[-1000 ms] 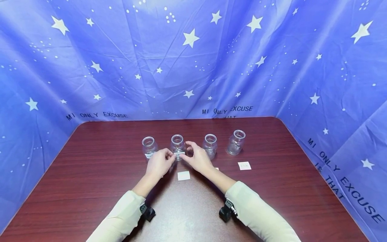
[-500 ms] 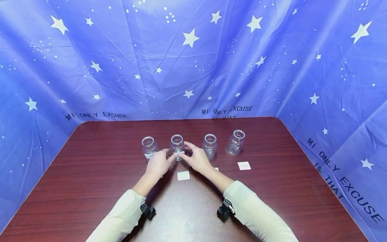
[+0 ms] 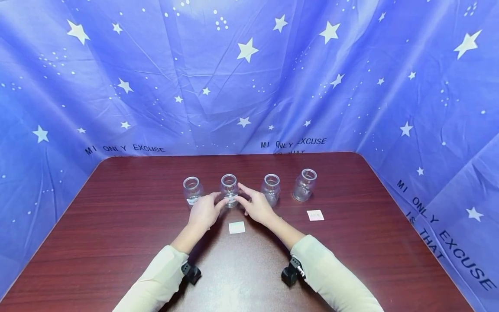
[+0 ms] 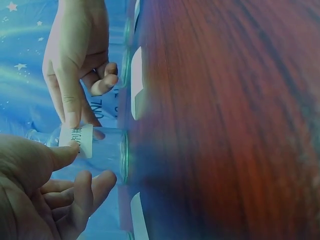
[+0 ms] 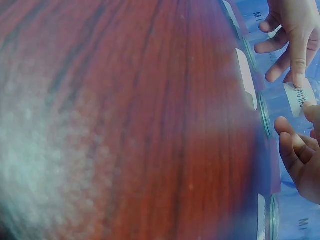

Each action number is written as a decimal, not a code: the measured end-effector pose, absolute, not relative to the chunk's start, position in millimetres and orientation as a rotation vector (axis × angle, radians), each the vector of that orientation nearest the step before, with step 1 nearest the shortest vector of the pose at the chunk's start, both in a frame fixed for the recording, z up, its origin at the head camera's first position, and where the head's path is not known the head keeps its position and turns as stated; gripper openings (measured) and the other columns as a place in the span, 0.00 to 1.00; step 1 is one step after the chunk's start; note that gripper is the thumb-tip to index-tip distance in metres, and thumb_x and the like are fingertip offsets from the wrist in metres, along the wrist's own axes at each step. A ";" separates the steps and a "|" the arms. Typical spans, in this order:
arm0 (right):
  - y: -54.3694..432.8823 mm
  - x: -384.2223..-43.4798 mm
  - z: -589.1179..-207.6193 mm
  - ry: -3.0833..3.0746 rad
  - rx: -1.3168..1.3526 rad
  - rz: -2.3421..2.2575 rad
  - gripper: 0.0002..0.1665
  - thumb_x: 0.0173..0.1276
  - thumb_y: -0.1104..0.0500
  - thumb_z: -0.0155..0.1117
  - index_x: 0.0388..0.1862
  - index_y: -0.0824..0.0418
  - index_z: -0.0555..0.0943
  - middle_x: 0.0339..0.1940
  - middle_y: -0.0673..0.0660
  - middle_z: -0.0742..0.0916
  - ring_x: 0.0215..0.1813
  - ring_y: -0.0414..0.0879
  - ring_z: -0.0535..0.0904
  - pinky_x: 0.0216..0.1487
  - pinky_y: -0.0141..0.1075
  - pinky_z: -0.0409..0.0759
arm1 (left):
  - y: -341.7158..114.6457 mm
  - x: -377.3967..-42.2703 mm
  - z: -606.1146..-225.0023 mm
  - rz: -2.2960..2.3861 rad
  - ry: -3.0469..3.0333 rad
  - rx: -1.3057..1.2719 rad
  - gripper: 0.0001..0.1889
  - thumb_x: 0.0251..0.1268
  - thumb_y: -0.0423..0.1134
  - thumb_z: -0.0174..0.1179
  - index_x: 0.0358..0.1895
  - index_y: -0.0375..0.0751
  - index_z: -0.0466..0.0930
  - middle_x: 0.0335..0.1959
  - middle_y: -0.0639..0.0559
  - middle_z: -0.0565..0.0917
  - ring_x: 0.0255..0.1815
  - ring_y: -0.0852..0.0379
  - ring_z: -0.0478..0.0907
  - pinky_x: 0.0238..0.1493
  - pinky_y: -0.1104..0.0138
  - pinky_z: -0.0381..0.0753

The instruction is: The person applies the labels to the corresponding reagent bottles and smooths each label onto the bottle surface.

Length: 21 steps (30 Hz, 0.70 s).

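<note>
A clear glass jar (image 3: 228,187) stands upright on the table between both hands. A white label (image 4: 86,145) with printed characters lies on its front. My left hand (image 3: 203,211) comes in from the left, thumb on the label and other fingers bent near the jar's side. From the right, my right hand (image 3: 258,208) holds the jar, its thumb on the label and a finger along the far side. In the right wrist view both thumbs meet the label (image 5: 296,100) at its two ends. My left hand partly covers a jar (image 3: 191,188) with a label (image 3: 192,201).
Two more glass jars (image 3: 270,186) (image 3: 305,188) stand to the right in the row. A white card (image 3: 236,227) lies in front of the middle jar, another (image 3: 315,215) at the right. A starry blue curtain (image 3: 245,86) surrounds the brown table (image 3: 97,234).
My left fingers have gone from pinching at the label's left end to spreading beside the jar, thumb on the label. The right thumb has shifted slightly over the label. The jars have stayed put.
</note>
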State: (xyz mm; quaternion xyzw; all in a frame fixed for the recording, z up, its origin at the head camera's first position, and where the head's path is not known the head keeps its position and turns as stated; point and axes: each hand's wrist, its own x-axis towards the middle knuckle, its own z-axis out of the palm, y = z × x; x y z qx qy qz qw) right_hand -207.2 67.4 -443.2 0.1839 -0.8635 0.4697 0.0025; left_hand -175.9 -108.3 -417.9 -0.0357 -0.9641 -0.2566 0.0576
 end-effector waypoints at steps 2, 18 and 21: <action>67.9 -207.4 -443.6 -2.707 0.570 1.483 0.29 0.68 0.55 0.59 0.67 0.59 0.68 0.49 0.60 0.85 0.14 0.46 0.78 0.18 0.31 0.75 | -108.3 -176.0 -417.8 -0.781 -2.925 -0.103 0.26 0.63 0.55 0.55 0.55 0.38 0.78 0.47 0.42 0.84 0.48 0.44 0.81 0.48 0.52 0.78; 68.5 -205.2 -444.0 -2.641 0.539 1.573 0.27 0.67 0.56 0.60 0.63 0.61 0.72 0.49 0.60 0.85 0.14 0.48 0.77 0.16 0.30 0.73 | -114.5 -178.0 -415.7 -0.793 -2.989 -0.111 0.22 0.67 0.52 0.53 0.57 0.42 0.77 0.49 0.43 0.84 0.52 0.44 0.80 0.51 0.50 0.76; 68.3 -205.8 -446.4 -2.633 0.536 1.587 0.26 0.66 0.55 0.60 0.63 0.60 0.72 0.49 0.60 0.85 0.14 0.46 0.77 0.17 0.30 0.73 | -114.1 -177.5 -416.0 -0.798 -2.986 -0.102 0.22 0.67 0.52 0.52 0.56 0.42 0.77 0.51 0.43 0.83 0.53 0.44 0.79 0.52 0.50 0.76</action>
